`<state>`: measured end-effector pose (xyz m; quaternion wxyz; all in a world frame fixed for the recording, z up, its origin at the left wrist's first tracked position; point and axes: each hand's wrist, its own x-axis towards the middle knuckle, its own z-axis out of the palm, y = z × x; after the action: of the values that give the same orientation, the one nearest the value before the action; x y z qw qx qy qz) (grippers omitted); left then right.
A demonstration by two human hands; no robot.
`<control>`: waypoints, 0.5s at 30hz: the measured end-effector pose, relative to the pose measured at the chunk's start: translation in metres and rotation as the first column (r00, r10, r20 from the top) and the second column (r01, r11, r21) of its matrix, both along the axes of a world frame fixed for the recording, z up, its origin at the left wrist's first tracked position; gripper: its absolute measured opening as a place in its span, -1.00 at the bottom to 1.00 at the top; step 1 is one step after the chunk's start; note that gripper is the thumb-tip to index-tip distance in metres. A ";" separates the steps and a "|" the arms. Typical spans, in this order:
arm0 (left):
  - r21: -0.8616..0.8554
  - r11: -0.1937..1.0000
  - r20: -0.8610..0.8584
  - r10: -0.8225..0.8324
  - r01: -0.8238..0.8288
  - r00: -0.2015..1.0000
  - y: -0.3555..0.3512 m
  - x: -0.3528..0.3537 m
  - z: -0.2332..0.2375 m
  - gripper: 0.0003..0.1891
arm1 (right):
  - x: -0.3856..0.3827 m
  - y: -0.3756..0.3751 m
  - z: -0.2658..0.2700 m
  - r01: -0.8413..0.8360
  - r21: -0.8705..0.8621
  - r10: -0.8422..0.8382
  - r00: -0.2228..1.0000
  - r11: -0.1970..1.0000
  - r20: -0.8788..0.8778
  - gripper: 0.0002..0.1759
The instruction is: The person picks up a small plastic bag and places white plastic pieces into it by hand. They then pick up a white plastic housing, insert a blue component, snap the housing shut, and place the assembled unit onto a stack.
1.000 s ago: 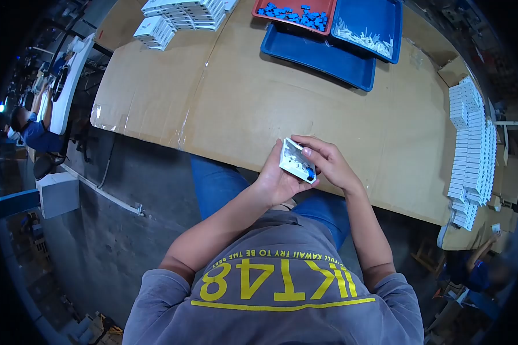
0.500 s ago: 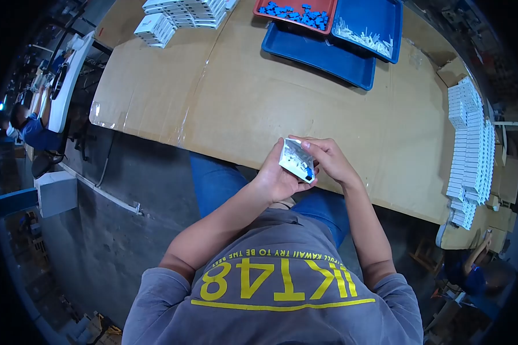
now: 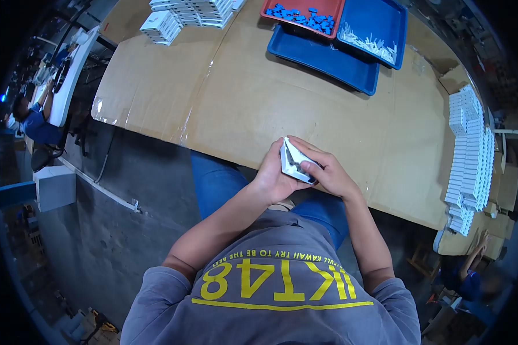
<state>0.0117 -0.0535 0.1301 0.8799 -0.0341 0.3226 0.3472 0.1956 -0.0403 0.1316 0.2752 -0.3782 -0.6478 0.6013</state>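
A small white plastic casing [image 3: 289, 164], open on its upper face, sits tilted in both hands just beyond the table's near edge. Its inside shows dark and grey details too small to name. My left hand [image 3: 270, 177] cradles the casing from the left and below, fingers closed round it. From the right, my right hand [image 3: 328, 172] grips the same casing, its thumb pressed onto the inner face near the lower right end. That hand hides the casing's right side.
A red tray [image 3: 302, 27] of small blue parts and a blue tray [image 3: 401, 34] of white sticks rest beside a lower blue tray [image 3: 322, 62]. White casings are stacked at the back left [image 3: 160, 27] and right edge [image 3: 469, 167]. Other people sit at both sides.
My right thumb has moved down across the casing toward its lower right end. The blue bit seen there before is now covered. The whole view has shifted slightly.
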 end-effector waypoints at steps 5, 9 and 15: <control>0.015 1.000 -0.114 0.013 -0.011 0.993 -0.003 0.002 0.008 -0.30 | 0.000 -0.003 0.002 -0.098 0.149 0.081 0.990 0.984 0.117 -0.23; 0.088 0.996 -0.183 0.031 -0.015 0.983 -0.007 0.006 0.005 -0.21 | 0.001 -0.003 0.003 -0.099 0.138 0.085 0.991 0.985 0.106 -0.20; 0.174 0.983 -0.245 0.092 -0.050 0.965 -0.011 0.009 0.012 -0.09 | 0.001 -0.001 0.003 -0.101 0.147 0.092 0.993 0.984 0.071 -0.20</control>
<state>0.0212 -0.0643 0.1423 0.8186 0.0725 0.3999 0.4057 0.1961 -0.0412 0.1343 0.2525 -0.3436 -0.7174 0.5510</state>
